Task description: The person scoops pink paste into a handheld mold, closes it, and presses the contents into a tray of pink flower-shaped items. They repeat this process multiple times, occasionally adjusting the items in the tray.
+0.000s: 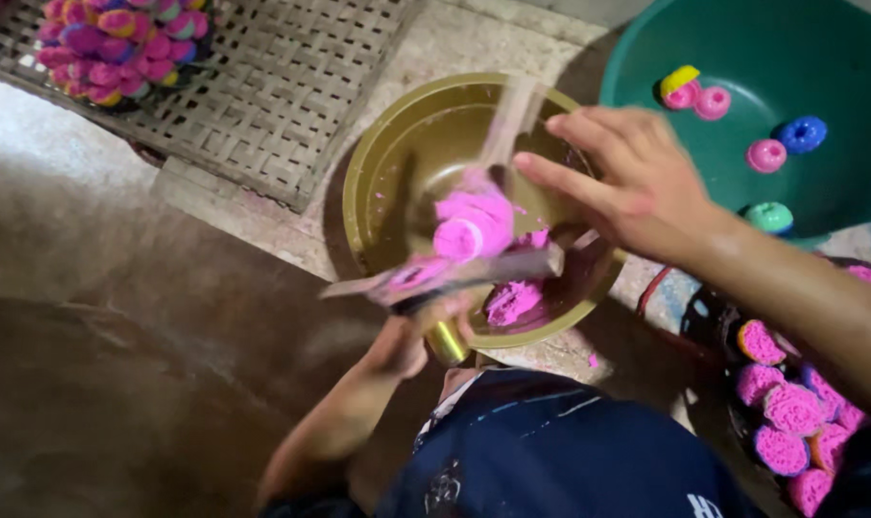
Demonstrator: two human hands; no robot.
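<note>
Evidently a blurred flat tool (454, 276) is clamped in the left hand (402, 341) above the gold bowl (378, 177); right hand (627, 182) spread apart. Pink paste (474, 223) could be flicked out by brisk scraping.

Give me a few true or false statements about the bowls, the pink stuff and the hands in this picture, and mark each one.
1. The gold bowl holds pink powder. True.
2. The green basin is at the left edge of the view. False: it sits at the upper right.
3. The right hand reaches over the gold bowl with fingers spread. True.
4. The green basin holds only pink pieces. False: a blue ring and a green piece lie in it too.
5. The left hand is below the gold bowl's near rim, with a blurred flat tool above it. True.
6. The woven tray lies inside the gold bowl. False: it lies to the upper left.
</note>
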